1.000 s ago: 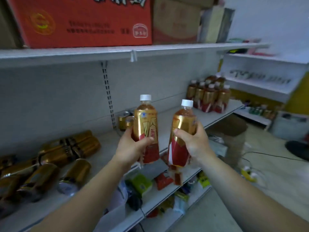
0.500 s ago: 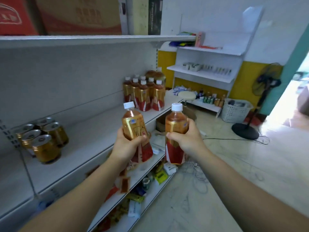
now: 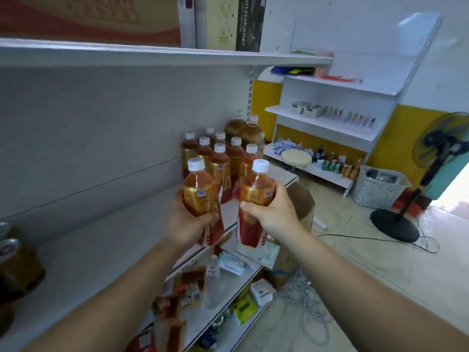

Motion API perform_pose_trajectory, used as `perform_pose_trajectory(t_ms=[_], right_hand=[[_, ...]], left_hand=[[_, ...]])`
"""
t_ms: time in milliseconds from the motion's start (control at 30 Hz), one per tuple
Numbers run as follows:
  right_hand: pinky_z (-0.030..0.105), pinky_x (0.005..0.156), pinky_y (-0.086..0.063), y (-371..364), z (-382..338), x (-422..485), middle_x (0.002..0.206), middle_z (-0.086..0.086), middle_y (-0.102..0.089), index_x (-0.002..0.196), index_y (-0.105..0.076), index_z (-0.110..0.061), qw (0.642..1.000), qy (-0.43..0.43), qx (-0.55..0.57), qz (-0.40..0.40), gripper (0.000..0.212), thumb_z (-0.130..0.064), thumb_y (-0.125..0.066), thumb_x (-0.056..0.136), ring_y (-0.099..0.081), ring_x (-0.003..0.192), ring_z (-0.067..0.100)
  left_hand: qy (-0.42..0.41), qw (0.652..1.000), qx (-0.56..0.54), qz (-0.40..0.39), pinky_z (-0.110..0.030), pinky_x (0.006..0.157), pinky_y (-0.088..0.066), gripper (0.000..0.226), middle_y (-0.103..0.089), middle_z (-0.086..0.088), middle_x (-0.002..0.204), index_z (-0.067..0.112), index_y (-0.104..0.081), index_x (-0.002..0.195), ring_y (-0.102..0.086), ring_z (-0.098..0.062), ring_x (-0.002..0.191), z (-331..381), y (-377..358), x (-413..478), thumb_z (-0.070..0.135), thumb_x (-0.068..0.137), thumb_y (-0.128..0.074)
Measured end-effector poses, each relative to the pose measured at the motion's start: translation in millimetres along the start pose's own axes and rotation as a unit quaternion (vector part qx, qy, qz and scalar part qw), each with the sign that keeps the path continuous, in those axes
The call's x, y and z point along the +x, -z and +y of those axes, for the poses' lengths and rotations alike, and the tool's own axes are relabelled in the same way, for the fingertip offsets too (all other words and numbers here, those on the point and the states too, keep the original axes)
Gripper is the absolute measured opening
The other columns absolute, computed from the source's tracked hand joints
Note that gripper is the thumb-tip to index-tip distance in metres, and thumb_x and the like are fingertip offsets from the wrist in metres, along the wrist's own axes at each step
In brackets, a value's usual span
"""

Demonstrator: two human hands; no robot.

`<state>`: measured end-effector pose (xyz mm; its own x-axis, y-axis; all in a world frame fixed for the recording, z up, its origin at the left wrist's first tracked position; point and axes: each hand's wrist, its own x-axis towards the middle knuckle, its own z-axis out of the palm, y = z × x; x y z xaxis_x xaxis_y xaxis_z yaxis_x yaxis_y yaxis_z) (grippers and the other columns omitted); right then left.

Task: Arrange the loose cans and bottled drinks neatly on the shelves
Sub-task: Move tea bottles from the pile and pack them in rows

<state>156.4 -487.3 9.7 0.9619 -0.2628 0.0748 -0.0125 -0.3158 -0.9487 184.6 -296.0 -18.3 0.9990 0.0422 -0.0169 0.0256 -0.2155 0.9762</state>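
My left hand point(image 3: 186, 223) grips a tea bottle point(image 3: 200, 193) with a white cap and a gold and red label, held upright and tilted slightly left. In my right hand point(image 3: 272, 212) is a second, matching tea bottle point(image 3: 255, 196), also upright. Both hang in front of the middle shelf point(image 3: 101, 250), just short of a standing group of the same bottles point(image 3: 220, 158) at the shelf's far end. Two larger brown bottles point(image 3: 250, 133) stand behind that group. Gold cans point(image 3: 15, 257) show blurred at the shelf's left edge.
Cardboard boxes point(image 3: 101, 19) sit on the top shelf. Lower shelves point(image 3: 228, 280) hold small packets and a clear bottle. A brown carton point(image 3: 302, 207) stands on the floor by the shelf end. Cables, a white basket point(image 3: 378, 186) and a standing fan point(image 3: 431, 161) lie beyond.
The view has swung right along the shelf and closer to the standing bottle group. Both held bottles have moved with it toward that group; the gold cans have slid to the left edge.
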Motion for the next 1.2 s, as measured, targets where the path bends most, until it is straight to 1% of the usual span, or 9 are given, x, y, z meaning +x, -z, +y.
perform_pose_trajectory(t_ms=[133,267,400,533,667,867,1000,1100,1200], right_hand=[[0.015,0.079,-0.040,-22,8,41,0.105,-0.020,-0.054,0.125,-0.036,-0.036,0.999,0.038,-0.008,-0.018,0.076,-0.031,-0.086,0.069,-0.054,0.098,0.004],[0.025,0.091,-0.037,-41,23,74,0.115,-0.018,-0.050,0.125,-0.029,-0.042,0.994,0.096,-0.037,-0.044,0.082,-0.034,-0.086,0.067,-0.047,0.106,0.006],[0.023,0.091,-0.035,-50,39,93,0.100,-0.031,-0.038,0.119,-0.030,-0.037,0.992,0.118,-0.016,-0.040,0.079,-0.028,-0.088,0.065,-0.042,0.103,0.003],[0.030,0.102,-0.035,-54,64,102,0.122,-0.010,-0.042,0.133,-0.032,-0.028,0.988,0.142,-0.019,-0.060,0.088,-0.035,-0.086,0.065,-0.041,0.116,0.013],[0.030,0.104,-0.026,-43,86,108,0.141,0.008,-0.034,0.149,-0.020,-0.014,0.970,0.205,-0.047,-0.118,0.097,-0.017,-0.078,0.071,-0.032,0.130,0.024],[0.034,0.098,-0.032,-42,92,122,0.135,0.020,-0.042,0.145,-0.025,-0.012,0.954,0.273,-0.076,-0.096,0.092,-0.023,-0.082,0.073,-0.042,0.124,0.035],[0.043,0.097,-0.039,-40,99,125,0.136,0.021,-0.041,0.142,-0.019,-0.024,0.943,0.306,-0.099,-0.089,0.094,-0.024,-0.083,0.073,-0.039,0.126,0.036],[0.048,0.093,-0.044,-41,101,129,0.131,0.021,-0.044,0.142,-0.021,-0.017,0.935,0.322,-0.127,-0.075,0.096,-0.024,-0.084,0.071,-0.037,0.121,0.030],[0.053,0.089,-0.046,-43,104,130,0.124,0.022,-0.051,0.140,-0.028,-0.008,0.926,0.335,-0.169,-0.041,0.095,-0.029,-0.085,0.067,-0.045,0.115,0.037]], left_hand=[[0.032,0.999,0.007,0.041,-0.053,0.055,-0.057,0.074,-0.062,-0.005,0.097,0.027,-0.035,0.120,-0.067,-0.030,0.075,-11,2,36,0.014,0.064,-0.081],[0.046,0.994,0.002,0.101,-0.041,0.067,-0.056,0.072,-0.055,0.010,0.094,0.026,-0.035,0.120,-0.058,-0.009,0.081,-21,-1,56,0.003,0.067,-0.078],[0.059,0.985,0.003,0.165,-0.046,0.076,-0.055,0.074,-0.055,0.007,0.097,0.025,-0.033,0.120,-0.059,-0.018,0.089,-29,-13,64,0.005,0.066,-0.080],[0.078,0.969,0.021,0.233,-0.051,0.071,-0.057,0.077,-0.063,-0.002,0.101,0.022,-0.040,0.115,-0.065,-0.024,0.086,-32,-27,67,0.020,0.051,-0.084],[0.078,0.952,0.037,0.294,-0.044,0.080,-0.053,0.078,-0.057,-0.001,0.106,0.024,-0.036,0.122,-0.059,-0.023,0.094,-30,-41,65,0.008,0.062,-0.082],[0.073,0.943,0.082,0.315,-0.032,0.081,-0.045,0.083,-0.052,0.003,0.106,0.017,-0.034,0.133,-0.052,-0.018,0.095,-28,-49,65,0.014,0.067,-0.083],[0.088,0.949,0.101,0.287,-0.040,0.084,-0.051,0.087,-0.054,0.000,0.109,0.021,-0.027,0.137,-0.056,-0.023,0.097,-32,-45,64,0.017,0.069,-0.082],[0.089,0.955,0.103,0.263,-0.037,0.083,-0.050,0.093,-0.054,-0.001,0.113,0.020,-0.024,0.139,-0.056,-0.021,0.101,-35,-42,64,0.003,0.067,-0.080],[0.077,0.958,0.083,0.263,-0.046,0.083,-0.053,0.093,-0.055,-0.006,0.116,0.019,-0.025,0.137,-0.058,-0.025,0.105,-39,-41,67,-0.005,0.064,-0.078]])
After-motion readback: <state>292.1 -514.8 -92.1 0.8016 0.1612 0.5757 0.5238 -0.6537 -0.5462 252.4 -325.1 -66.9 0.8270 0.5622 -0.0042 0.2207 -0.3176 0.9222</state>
